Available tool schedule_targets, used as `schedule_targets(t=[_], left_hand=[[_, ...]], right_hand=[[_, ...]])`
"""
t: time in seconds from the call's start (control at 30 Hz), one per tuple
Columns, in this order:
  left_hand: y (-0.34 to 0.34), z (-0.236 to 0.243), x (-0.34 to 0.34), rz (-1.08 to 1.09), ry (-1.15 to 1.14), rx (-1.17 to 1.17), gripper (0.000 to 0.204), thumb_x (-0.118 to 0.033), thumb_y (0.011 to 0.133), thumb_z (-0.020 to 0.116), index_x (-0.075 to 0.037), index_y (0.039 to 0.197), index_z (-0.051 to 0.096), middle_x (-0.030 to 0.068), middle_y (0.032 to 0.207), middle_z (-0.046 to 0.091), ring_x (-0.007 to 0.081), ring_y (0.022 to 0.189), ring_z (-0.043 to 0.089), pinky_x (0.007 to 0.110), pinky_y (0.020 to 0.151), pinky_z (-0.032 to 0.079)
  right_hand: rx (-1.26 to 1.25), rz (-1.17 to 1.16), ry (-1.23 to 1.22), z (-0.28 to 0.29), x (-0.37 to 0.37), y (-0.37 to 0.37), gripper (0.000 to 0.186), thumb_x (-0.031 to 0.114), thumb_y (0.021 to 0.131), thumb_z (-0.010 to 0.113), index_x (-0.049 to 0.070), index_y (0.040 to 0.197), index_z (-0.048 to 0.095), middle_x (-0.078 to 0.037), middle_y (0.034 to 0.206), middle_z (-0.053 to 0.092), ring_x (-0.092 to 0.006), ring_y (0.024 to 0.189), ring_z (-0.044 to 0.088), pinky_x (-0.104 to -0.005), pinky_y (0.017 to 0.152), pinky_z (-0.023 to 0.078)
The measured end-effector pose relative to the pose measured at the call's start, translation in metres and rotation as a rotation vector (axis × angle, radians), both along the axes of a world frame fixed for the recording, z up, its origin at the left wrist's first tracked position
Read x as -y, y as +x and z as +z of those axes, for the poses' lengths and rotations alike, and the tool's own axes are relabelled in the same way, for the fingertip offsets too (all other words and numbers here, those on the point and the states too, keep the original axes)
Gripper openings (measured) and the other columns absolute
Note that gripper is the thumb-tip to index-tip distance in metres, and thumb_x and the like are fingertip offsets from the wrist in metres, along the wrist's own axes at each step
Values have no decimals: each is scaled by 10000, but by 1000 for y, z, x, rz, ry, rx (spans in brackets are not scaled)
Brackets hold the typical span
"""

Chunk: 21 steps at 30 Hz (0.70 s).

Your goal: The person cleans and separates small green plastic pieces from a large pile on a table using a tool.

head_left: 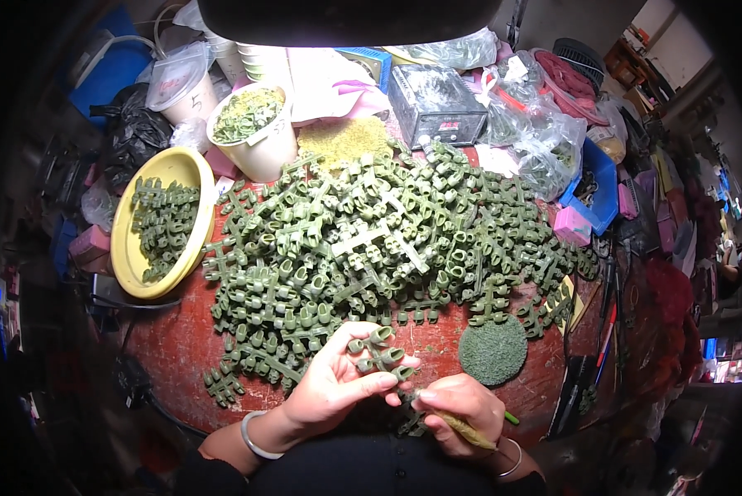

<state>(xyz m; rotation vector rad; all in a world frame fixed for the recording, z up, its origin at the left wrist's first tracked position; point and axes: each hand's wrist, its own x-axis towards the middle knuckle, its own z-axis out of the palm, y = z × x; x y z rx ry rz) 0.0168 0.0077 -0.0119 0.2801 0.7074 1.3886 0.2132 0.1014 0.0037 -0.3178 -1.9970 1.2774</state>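
My left hand (344,374) is closed on a green moulded piece (377,354), a bar with rows of small hollow cups, held above the table's front edge. Just beside it, my right hand (468,411) grips a slim hand tool with a yellowish-brown handle (464,429); its working tip is hidden near the fingertips. More green pieces (410,423) lie low between the hands, partly covered. A large heap of similar green pieces (363,240) spreads over the red table beyond both hands. A round, rough green pad (493,351) lies right of my hands.
On the left, a yellow basin (124,248) contains more green pieces. Behind the heap stand a white bucket (259,157) of green bits and a dark box-shaped device (437,112). To the right are a blue bin (607,190), a pink block (572,226) and plastic bags (549,153).
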Motion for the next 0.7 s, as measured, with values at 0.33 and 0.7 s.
schedule_targets(t=[0.33,0.7], left_hand=[[1,2,0,41,-6,-71,510,121,907,585,-90,1322,376,207,1209,589,310,1082,654,359,702,582],[1,5,0,51,-17,-125,516,95,921,585,-91,1343,353,297,1205,619,275,926,689,335,678,559]], right_hand=[[122,-164,269,-2,-1,-2,386,12,789,776,7,1158,660,-94,925,670,-258,777,661,-340,673,549],[92,-114,261,-1,0,-4,365,23,780,790,15,1127,677,-87,929,676,-252,784,664,-340,678,543]])
